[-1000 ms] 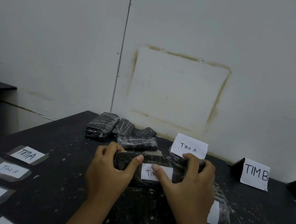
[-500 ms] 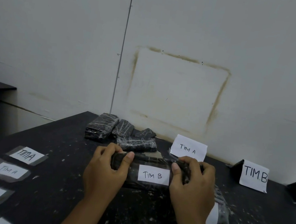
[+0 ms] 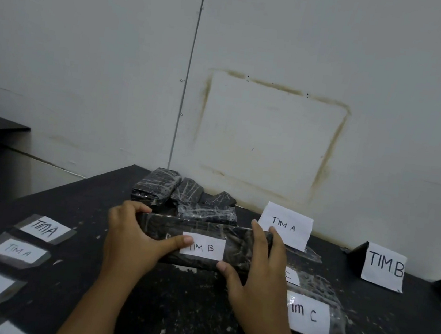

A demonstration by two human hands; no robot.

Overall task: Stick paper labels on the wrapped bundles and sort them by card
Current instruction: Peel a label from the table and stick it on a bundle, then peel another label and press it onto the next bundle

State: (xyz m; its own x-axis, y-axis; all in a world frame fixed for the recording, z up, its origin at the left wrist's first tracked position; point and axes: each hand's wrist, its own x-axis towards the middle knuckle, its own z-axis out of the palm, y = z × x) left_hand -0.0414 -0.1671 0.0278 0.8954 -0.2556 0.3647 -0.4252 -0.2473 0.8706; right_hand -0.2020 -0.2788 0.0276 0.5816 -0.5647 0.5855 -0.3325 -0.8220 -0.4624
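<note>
Open table (image 3: 87,211) lies leftward; wrapped pile (image 3: 156,186) blocks behind, TIM C bundles (image 3: 336,300) (stacked) rightward.

Bare left hand (image 3: 131,242) and right hand (image 3: 256,281), bare forearms (image 3: 87,314), short thumbnails.

Black bundle (image 3: 234,243), white label (image 3: 202,247) (black lettering), speckled black table (image 3: 90,206).

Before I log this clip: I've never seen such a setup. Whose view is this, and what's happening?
No machine here: a person wears a head camera that looks down at their own hands. The left hand and right hand grip a wrapped bundle at a dark table; the left thumb rests on its TIM B label. Loose TIM A labels lie at left, unlabelled bundles at the back, a TIM C bundle at right. A TIM A card and a TIM B card stand by the wall.
</note>
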